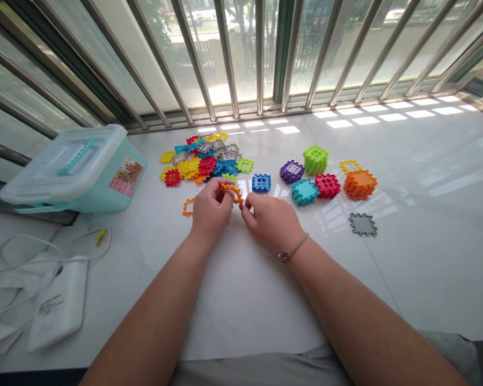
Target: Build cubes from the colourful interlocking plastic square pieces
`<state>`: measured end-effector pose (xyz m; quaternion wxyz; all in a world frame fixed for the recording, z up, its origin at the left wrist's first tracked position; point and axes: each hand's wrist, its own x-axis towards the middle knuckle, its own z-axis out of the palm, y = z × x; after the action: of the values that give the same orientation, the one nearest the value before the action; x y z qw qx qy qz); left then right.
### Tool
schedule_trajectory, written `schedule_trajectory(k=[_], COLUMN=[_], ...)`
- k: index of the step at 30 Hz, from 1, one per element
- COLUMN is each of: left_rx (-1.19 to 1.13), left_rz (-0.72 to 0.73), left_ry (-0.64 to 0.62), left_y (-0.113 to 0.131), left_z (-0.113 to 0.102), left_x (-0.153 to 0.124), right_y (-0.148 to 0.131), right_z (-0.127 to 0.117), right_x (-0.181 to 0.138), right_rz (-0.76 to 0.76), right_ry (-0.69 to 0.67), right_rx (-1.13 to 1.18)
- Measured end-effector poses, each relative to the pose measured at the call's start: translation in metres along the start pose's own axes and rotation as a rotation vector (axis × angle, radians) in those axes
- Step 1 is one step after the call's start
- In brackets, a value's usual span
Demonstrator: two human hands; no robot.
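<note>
My left hand (214,206) is closed on an orange interlocking building tile (235,192), thumb on its near side. Close against the tile's right end, my right hand (270,217) is pinched; a bit of orange shows at its fingers, but what they hold is mostly hidden. Just beyond the hands, a blue window tile (261,183) lies flat. Another orange tile (188,207) lies left of my left hand, partly covered by it. Behind it spreads a loose heap of mixed-colour tiles (205,165), with a lime green tile (245,165) at its right edge.
Sorted stacks stand at right: purple (292,171), lime green (315,160), teal (305,192), red (328,186) and orange (360,185). A grey tile (363,224) lies nearer. A lidded teal box (92,177), a white power bank (60,305) and cables are left. Metal bars (260,59) line the window.
</note>
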<state>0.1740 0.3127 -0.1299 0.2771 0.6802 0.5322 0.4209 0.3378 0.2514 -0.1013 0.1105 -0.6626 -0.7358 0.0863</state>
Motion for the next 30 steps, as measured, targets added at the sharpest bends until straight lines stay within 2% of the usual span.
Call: schedule_trajectory(k=[21,30], left_rx=[0.054,0.048], left_rz=[0.047,0.047], left_ry=[-0.087,-0.073], left_y=[-0.0009,0.0006], left_z=[0.0008,-0.0001], left_x=[-0.0018,-0.002], right_y=[-0.0013,-0.0005], right_z=[-0.0025,0.0001], right_x=[0.0001,0.0002], right_rz=[-0.006,-0.021], right_ry=[-0.059,0.002], right_rx=[0.0,-0.009])
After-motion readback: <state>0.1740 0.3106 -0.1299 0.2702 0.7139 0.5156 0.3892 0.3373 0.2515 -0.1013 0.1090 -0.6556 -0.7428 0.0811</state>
